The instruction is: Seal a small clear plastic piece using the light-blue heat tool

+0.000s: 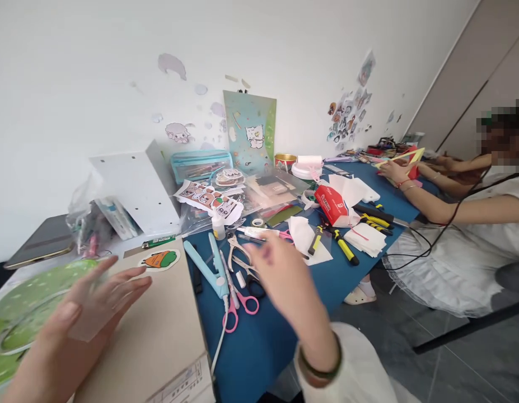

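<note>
On the left, my left hand (102, 310) is above a cardboard box (158, 324), fingers apart, with a small clear plastic piece (86, 324) held by the thumb. A carrot sticker (160, 259) lies on the box top beyond the fingertips. My right hand (284, 274) reaches over the blue table, its fingers smeared by motion, so their hold cannot be made out. Close to it are metal pliers (236, 249), a white tube (259, 231) and pink-handled scissors (248, 304). A light-blue mini hair straightener (211, 274) lies between my hands.
Stickers (209, 198), a red packet (332, 206), tissues (364, 238) and yellow-black pliers (345, 246) crowd the blue table. A white box (135, 187) and a tablet (41, 240) stand left. On the right, another person's hands (396, 170) hold yellow paper.
</note>
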A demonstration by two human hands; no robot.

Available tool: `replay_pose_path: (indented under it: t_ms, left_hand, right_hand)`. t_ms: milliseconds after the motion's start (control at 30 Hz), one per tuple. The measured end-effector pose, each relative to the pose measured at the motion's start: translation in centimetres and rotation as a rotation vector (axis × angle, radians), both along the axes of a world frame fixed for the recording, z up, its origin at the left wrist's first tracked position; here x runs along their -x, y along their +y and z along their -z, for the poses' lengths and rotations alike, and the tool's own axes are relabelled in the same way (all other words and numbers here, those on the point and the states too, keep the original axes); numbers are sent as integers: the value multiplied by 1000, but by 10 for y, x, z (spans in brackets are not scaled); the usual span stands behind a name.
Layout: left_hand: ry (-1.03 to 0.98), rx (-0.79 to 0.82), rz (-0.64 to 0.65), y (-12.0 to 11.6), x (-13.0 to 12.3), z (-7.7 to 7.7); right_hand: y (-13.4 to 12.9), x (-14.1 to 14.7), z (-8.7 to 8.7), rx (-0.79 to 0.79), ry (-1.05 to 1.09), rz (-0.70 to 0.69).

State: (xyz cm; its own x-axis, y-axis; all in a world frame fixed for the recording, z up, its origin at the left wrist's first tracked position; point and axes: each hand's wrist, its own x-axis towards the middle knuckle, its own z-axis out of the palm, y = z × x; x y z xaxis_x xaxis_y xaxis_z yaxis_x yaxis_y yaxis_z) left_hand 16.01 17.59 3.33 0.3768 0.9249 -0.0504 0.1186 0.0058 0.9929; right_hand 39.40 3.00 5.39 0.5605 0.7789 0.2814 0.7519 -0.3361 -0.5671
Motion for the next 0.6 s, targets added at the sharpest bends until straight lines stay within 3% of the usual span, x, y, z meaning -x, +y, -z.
replay_pose_path:
  t_ms: [67,100,167,400,600]
  left_hand:
    - [-160,122,-1,-4,-8,3]
    - [-216,158,8,-6,-11,4]
    - [-248,164,35,-6,-12,6]
    - [-314,73,142,2,-8,25]
    - [-345,-29,252,-6,-5,24]
  right_hand:
    - [-29,-31,11,7,-43,310]
    - [-38,-44,17,82,-82,492]
    - [-45,-65,28,292,-60,654]
    - [-19,-92,37,458,18,696]
    - [-16,-97,36,549,67,721]
